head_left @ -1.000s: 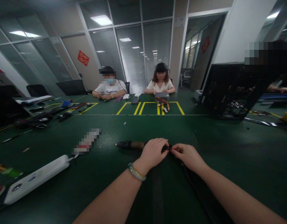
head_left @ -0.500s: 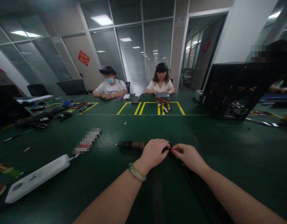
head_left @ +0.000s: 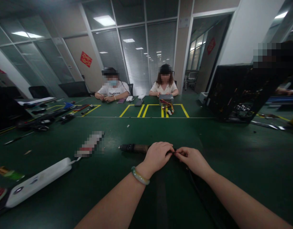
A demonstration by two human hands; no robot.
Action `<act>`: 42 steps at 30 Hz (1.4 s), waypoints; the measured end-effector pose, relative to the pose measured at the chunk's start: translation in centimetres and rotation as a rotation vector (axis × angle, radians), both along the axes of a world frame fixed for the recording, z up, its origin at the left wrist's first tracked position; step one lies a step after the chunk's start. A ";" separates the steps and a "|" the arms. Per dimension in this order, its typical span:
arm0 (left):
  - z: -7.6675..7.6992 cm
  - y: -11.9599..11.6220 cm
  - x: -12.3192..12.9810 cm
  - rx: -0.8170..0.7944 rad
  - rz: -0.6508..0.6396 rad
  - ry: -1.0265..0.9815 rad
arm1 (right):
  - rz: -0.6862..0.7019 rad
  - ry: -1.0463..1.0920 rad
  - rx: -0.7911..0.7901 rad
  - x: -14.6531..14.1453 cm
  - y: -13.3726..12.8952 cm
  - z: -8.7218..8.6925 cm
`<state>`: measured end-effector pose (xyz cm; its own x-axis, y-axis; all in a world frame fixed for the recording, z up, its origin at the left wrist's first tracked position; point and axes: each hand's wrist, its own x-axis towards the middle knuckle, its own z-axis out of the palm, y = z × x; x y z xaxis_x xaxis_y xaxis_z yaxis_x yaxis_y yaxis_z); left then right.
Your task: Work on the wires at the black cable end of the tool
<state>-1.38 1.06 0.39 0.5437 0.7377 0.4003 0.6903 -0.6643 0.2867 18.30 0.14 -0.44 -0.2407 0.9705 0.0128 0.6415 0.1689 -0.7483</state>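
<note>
A dark pen-shaped power tool (head_left: 134, 148) lies on the green table, its tip pointing left. My left hand (head_left: 158, 156), with a bangle (head_left: 140, 176) at the wrist, covers its right end; the fingers are closed around that end and a small dark part. Close beside it, my right hand (head_left: 190, 159) pinches something small and dark at the same spot, too small to make out. A black cable (head_left: 196, 187) runs from below my right hand toward the bottom edge.
A white power strip (head_left: 38, 183) lies at the left. Tools and cables (head_left: 43, 121) are spread at the far left. A black computer case (head_left: 232, 92) stands at the right back. Two people sit opposite, one behind a power supply (head_left: 166, 98) with coloured wires.
</note>
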 end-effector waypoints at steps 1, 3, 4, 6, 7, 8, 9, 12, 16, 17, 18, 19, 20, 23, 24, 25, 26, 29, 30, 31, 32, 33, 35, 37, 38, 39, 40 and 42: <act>0.0 0.0 0.0 0.001 -0.002 -0.006 | 0.002 -0.003 0.006 0.0 0.0 0.0; -0.1 -0.1 0.0 0.005 0.001 -0.018 | 0.007 -0.001 0.005 0.1 0.0 0.0; -0.1 -0.1 0.0 0.005 0.003 -0.023 | 0.009 0.001 -0.001 0.1 0.1 -0.1; -0.2 -0.1 0.0 0.004 0.020 -0.032 | 0.011 0.005 -0.011 0.1 0.1 -0.2; -0.2 -0.1 0.0 0.000 0.029 -0.034 | 0.011 0.004 -0.014 0.2 0.1 -0.2; -0.2 -0.1 0.0 -0.003 0.038 -0.034 | 0.013 0.003 -0.014 0.2 0.2 -0.2; -0.2 -0.1 0.0 -0.005 0.042 -0.031 | 0.017 0.003 -0.013 0.2 0.2 -0.3; -0.1 0.0 0.0 -0.003 0.033 -0.011 | 0.024 0.000 -0.013 0.2 0.2 -0.3; -0.1 0.1 -0.1 0.002 0.017 -0.008 | 0.010 0.000 0.003 0.1 0.1 -0.1; -0.1 0.1 -0.1 0.004 0.011 -0.012 | 0.011 0.002 0.003 0.1 0.1 -0.1; -0.1 0.1 -0.1 0.006 0.005 -0.016 | 0.013 0.005 0.001 0.0 0.0 0.0; -0.1 0.1 -0.1 0.008 0.000 -0.020 | 0.014 0.006 -0.001 0.0 0.0 0.1; -0.2 0.1 -0.1 0.010 -0.005 -0.021 | 0.014 0.006 -0.001 0.0 0.0 0.1; -0.2 0.1 -0.1 0.014 -0.006 -0.017 | 0.012 -0.005 0.013 0.1 0.0 0.0; -0.3 0.1 -0.1 0.014 -0.004 -0.015 | 0.011 -0.008 0.018 0.1 0.0 0.0; -0.3 0.1 0.0 0.013 -0.003 -0.014 | 0.011 -0.008 0.019 0.1 0.1 -0.1; -0.3 0.1 0.0 0.011 0.001 -0.016 | 0.012 -0.005 0.016 0.2 0.1 -0.2; -0.3 0.1 0.0 0.002 0.027 -0.032 | 0.016 0.003 -0.003 0.3 0.3 -0.4; -0.3 0.1 0.0 0.000 0.034 -0.036 | 0.016 0.003 -0.005 0.3 0.3 -0.5; -0.3 0.0 0.0 -0.002 0.036 -0.039 | 0.016 0.003 -0.006 0.3 0.3 -0.5; -0.3 0.0 0.0 -0.004 0.034 -0.039 | 0.017 0.002 -0.006 0.3 0.3 -0.5; -0.2 0.0 0.0 -0.005 0.029 -0.038 | 0.018 0.001 -0.005 0.3 0.3 -0.5; -0.2 0.0 0.0 -0.002 0.014 -0.036 | 0.020 0.001 -0.006 0.3 0.3 -0.5; -0.1 -0.1 0.0 0.004 0.002 -0.037 | 0.018 -0.001 -0.010 0.3 0.2 -0.4; -0.1 -0.1 0.0 0.007 -0.004 -0.037 | 0.014 -0.001 -0.008 0.3 0.2 -0.4; -0.1 -0.1 0.0 0.009 -0.010 -0.036 | 0.014 -0.002 -0.005 0.3 0.2 -0.4; -0.1 -0.1 0.0 0.008 -0.012 -0.036 | 0.013 -0.003 -0.001 0.2 0.2 -0.4; -0.2 -0.1 0.0 0.003 0.003 -0.037 | 0.018 -0.004 0.009 0.2 0.2 -0.4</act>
<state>-1.36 0.98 0.22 0.5266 0.7376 0.4226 0.6809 -0.6636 0.3097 18.51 0.36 -0.83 -0.2581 0.9659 0.0208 0.6413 0.1874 -0.7440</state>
